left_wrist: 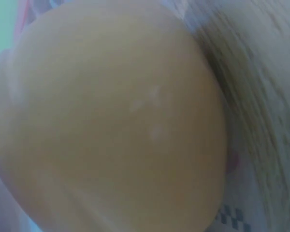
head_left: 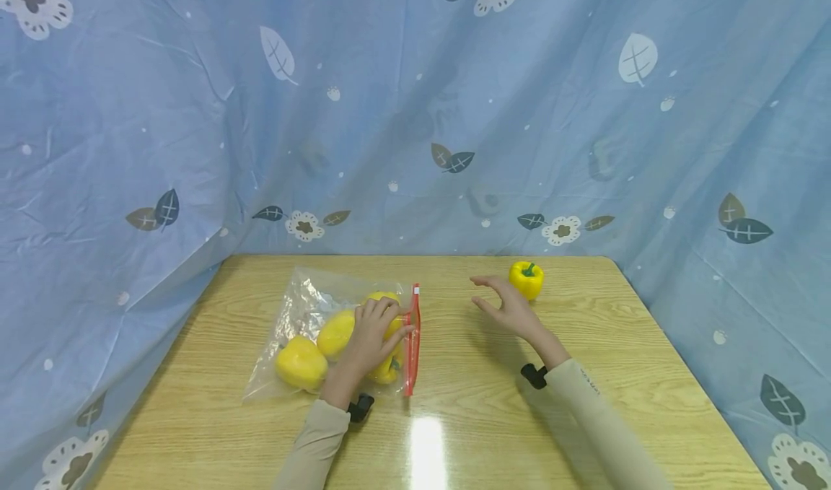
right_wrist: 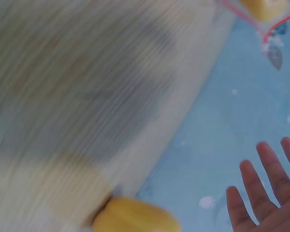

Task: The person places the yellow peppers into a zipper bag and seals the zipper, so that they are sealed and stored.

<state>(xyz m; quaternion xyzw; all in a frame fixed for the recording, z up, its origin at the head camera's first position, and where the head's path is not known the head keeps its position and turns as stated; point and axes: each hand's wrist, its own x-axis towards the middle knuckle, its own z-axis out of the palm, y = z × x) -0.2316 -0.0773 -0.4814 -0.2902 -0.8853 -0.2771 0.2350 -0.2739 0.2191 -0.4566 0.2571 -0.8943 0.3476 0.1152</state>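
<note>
Tabletop [head_left: 483,410]: left hand [head_left: 370,335] over peppers [head_left: 335,333]

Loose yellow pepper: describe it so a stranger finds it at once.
On the wooden table, look toward the far edge, right of the clear bag. Near the right hand is a yellow pepper with a green stem. Unlike the other yellow peppers, it lies outside the bag.
</note>
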